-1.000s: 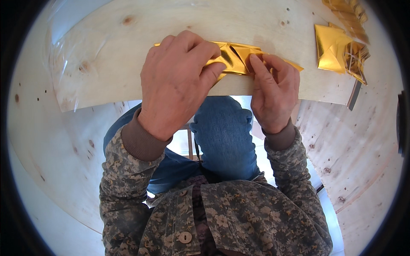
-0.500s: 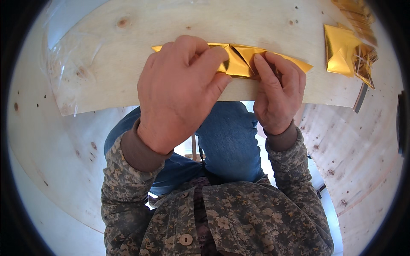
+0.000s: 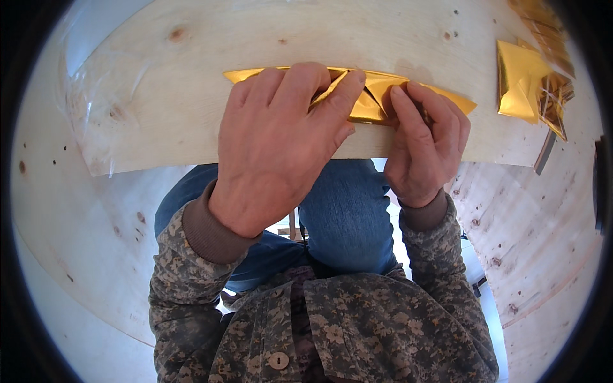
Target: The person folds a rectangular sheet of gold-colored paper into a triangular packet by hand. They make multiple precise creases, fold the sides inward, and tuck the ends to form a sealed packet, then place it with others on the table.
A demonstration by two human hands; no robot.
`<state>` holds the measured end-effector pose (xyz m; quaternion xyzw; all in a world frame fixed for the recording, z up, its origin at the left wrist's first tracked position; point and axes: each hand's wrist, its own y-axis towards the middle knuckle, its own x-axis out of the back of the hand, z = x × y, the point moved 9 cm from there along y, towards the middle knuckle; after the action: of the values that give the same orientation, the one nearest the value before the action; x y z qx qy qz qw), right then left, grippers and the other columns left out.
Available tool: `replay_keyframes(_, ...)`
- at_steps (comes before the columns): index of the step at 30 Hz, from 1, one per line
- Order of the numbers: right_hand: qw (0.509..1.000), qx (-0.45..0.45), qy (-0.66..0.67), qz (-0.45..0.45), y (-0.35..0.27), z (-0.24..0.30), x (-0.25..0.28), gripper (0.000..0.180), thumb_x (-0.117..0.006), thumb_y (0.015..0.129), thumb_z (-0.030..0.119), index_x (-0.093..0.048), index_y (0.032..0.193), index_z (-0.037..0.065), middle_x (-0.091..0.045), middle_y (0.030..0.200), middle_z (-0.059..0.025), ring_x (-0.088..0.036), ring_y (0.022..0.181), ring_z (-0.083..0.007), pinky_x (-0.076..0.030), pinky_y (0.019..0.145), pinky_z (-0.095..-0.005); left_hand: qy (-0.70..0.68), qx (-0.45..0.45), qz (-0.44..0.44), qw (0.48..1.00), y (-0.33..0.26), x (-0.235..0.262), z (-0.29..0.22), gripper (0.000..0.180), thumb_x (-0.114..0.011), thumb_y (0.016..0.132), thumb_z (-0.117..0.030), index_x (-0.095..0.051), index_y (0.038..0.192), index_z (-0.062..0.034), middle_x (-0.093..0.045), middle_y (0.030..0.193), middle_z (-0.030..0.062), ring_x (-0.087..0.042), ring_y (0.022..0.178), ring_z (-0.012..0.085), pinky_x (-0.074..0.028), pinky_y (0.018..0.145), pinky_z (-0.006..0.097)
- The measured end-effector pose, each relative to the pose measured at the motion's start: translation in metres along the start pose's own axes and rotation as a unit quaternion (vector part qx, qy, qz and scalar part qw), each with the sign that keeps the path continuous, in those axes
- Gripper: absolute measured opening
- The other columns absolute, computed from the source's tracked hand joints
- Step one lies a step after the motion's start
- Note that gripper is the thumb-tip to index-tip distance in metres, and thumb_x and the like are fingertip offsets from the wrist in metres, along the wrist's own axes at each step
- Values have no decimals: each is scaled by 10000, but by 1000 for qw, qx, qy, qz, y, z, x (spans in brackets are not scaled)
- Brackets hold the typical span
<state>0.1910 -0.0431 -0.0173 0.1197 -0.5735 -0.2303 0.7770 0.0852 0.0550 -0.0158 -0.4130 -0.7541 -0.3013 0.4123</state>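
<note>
A long strip of shiny gold foil paper (image 3: 368,113), folded with pointed ends, lies near the front edge of the wooden table. My left hand (image 3: 281,134) covers its left half, fingers curled over the upper edge and thumb pressed on a fold near the middle. At the strip's right half, my right hand (image 3: 426,131) pinches the paper between thumb and fingers. Between the two hands a crease stands partly raised, with a dark gap under it. The left hand hides much of the paper beneath it.
Folded gold foil pieces (image 3: 520,83) lie at the right of the wooden table (image 3: 223,38), beside more gold foil in clear wrapping (image 3: 543,25). Crumpled clear plastic film (image 3: 105,108) rests at the left. My knees are below the table's front edge.
My left hand has shifted right along the strip, its thumb now over the middle fold. My right hand has moved slightly right and down, still pinching the paper.
</note>
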Motion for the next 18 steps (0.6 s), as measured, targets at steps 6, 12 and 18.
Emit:
replay_keyframes(6, 1000, 3, -8, 26, 0, 0, -1, 387, -660, 757, 75, -769, 1128, 101, -694, 1140, -83, -636, 1030, -264, -453, 904, -385, -21, 12, -10, 1000, 0, 2, 1, 506, -814, 749, -139, -719, 1245, -116, -599, 1086, 50, -575, 900, 218, -477, 782, 369)
replay_keyframes(12, 999, -2, 12, 35, 0, -3, 0, 435, -660, 719, 112, -764, 1141, 93, -687, 1158, -87, -631, 1041, -268, -443, 920, -396, -17, 19, -4, 1000, 1, 2, 1, 516, -808, 741, -144, -718, 1249, -127, -587, 1085, 48, -568, 886, 223, -474, 783, 365)
replay_keyframes(18, 998, -11, 8, 55, 3, 0, 0, 403, -647, 755, 104, -762, 1139, 70, -685, 1167, -103, -625, 1059, -273, -442, 946, -387, -16, 22, 5, 1000, 1, 1, 1, 523, -805, 745, -142, -715, 1260, -132, -585, 1083, 48, -567, 886, 224, -475, 787, 363)
